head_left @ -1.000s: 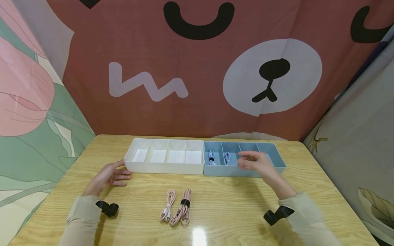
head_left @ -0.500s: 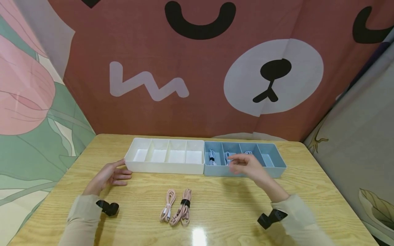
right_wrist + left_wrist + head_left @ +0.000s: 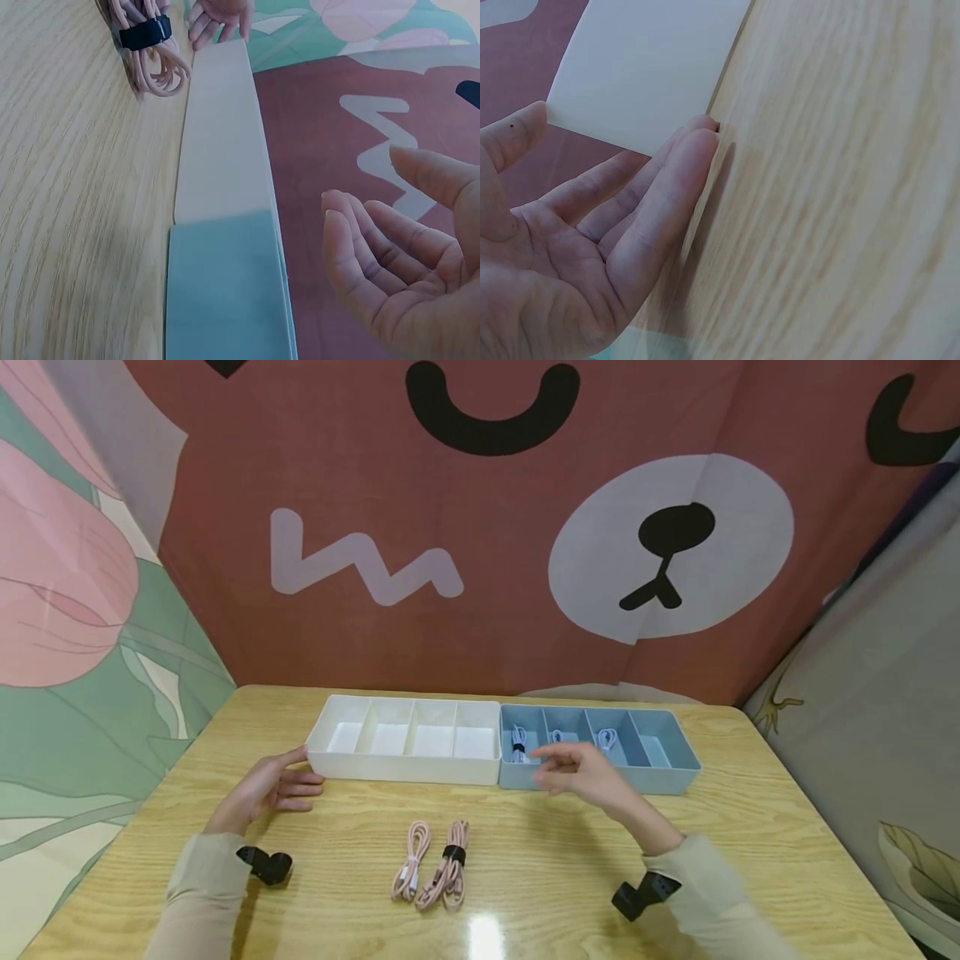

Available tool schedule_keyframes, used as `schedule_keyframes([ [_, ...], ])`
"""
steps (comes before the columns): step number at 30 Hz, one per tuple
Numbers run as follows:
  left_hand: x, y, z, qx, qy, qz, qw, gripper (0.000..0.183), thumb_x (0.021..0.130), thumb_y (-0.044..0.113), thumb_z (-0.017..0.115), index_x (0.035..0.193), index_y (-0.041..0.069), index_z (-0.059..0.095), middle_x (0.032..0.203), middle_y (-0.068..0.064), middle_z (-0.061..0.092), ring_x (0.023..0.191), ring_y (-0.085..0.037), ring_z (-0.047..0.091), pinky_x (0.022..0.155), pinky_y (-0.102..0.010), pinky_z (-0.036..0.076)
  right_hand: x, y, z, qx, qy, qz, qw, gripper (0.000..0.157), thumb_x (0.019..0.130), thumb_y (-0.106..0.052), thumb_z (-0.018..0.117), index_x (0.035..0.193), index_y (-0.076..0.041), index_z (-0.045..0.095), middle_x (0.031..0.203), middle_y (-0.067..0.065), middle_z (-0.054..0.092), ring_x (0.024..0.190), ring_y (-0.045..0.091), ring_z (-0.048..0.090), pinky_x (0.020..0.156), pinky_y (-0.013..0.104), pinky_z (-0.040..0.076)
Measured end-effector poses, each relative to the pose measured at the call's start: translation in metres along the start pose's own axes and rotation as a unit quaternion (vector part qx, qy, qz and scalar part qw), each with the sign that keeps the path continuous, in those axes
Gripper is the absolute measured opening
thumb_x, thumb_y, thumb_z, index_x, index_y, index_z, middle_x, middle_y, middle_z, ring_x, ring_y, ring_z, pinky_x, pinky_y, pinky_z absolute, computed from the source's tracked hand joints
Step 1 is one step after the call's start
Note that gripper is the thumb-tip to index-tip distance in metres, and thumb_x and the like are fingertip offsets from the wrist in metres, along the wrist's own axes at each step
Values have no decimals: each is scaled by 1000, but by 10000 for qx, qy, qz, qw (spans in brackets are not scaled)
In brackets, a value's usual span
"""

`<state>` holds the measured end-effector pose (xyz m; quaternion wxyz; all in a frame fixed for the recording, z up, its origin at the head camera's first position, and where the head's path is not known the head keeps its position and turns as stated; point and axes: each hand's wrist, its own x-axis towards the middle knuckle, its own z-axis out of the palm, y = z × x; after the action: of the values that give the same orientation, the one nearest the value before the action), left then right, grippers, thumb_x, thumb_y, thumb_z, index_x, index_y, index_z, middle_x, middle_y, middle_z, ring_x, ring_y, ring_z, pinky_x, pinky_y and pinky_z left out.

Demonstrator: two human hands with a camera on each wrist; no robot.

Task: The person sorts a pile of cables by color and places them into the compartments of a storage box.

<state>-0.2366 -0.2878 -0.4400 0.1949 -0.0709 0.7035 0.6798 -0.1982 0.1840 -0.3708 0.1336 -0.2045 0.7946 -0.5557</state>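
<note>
My left hand (image 3: 272, 792) rests at the left end of the white divided box (image 3: 405, 768), fingertips against its end wall; in the left wrist view the fingers are relaxed and nearly straight. Over the front rim of the blue divided box (image 3: 622, 779), my right hand (image 3: 585, 772) hangs in the air with loosely bent fingers. The right wrist view shows nothing between its thumb and fingers. Pale coiled cables lie in the blue box: one with a black strap (image 3: 519, 743) at the left, a partly hidden cable (image 3: 557, 737) behind my hand, and another cable (image 3: 607, 740) in the third compartment.
Two pink coiled cables lie on the wooden table (image 3: 337, 893) in front of the boxes: a thinner cable (image 3: 412, 862) and a thicker cable with a black strap (image 3: 448, 866). The boxes stand end to end. A printed cloth (image 3: 480, 643) hangs close behind the table.
My right hand has moved left and slightly toward me along the blue box, uncovering the cable in the third compartment. My left hand has stayed at the white box.
</note>
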Motion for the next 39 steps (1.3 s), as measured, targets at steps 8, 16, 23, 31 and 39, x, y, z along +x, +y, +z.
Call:
schedule_keyframes([
  [8, 1, 1, 0, 11, 33, -37, 10000, 72, 94, 46, 43, 138, -4, 19, 89, -9, 67, 82, -23, 66, 72, -43, 54, 5, 0, 11, -67, -282, -103, 9995, 43, 86, -14, 65, 122, 6, 52, 91, 18, 63, 82, 42, 60, 73, 51, 51],
  [16, 1, 0, 0, 33, 30, -22, 10000, 71, 94, 47, 43, 138, -4, 19, 90, -9, 67, 82, -23, 66, 72, -43, 54, 14, 1, 24, -82, -470, -96, 9988, 48, 84, -13, 67, 123, 9, 50, 89, 15, 64, 79, 42, 60, 70, 52, 51],
  [23, 1, -1, 0, -64, -32, 1, 10000, 64, 96, 43, 41, 137, -3, 22, 88, -9, 67, 82, -24, 66, 71, -43, 54, 20, 7, 33, -32, -780, -61, 9969, 48, 84, -13, 66, 124, 8, 50, 87, 13, 64, 79, 39, 60, 69, 51, 51],
  [31, 1, -1, -1, -26, -58, 18, 10000, 65, 96, 42, 40, 138, -3, 20, 89, -9, 67, 82, -24, 66, 72, -43, 54, 30, 20, 43, -100, -1129, 144, 9935, 48, 84, -14, 67, 123, 7, 50, 83, 11, 66, 76, 43, 60, 65, 51, 52],
  [39, 0, 0, -1, -44, -59, -11, 10000, 67, 95, 44, 41, 138, -3, 20, 89, -9, 68, 82, -23, 66, 72, -43, 54, 37, 28, 55, -64, -1484, 427, 9880, 51, 82, -12, 68, 124, 8, 49, 84, 16, 67, 74, 37, 63, 64, 44, 54],
])
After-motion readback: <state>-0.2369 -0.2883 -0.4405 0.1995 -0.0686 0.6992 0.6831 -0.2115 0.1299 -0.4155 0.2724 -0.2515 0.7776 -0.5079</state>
